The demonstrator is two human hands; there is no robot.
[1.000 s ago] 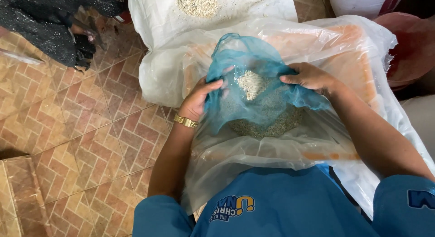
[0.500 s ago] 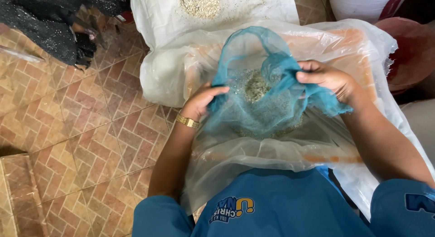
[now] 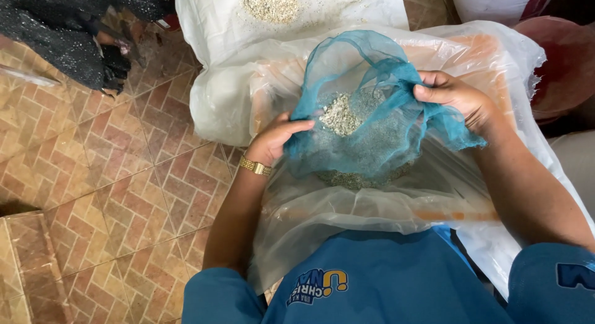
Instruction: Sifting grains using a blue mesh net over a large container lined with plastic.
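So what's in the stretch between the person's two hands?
In the head view, between the left hand and right hand hangs the teal mesh cloth, sagging with a small heap of pale grains.

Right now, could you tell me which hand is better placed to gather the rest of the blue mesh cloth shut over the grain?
Probably the right hand: it already pinches a bunched fold of the blue mesh cloth up top. The left hand only grips the lower edge.
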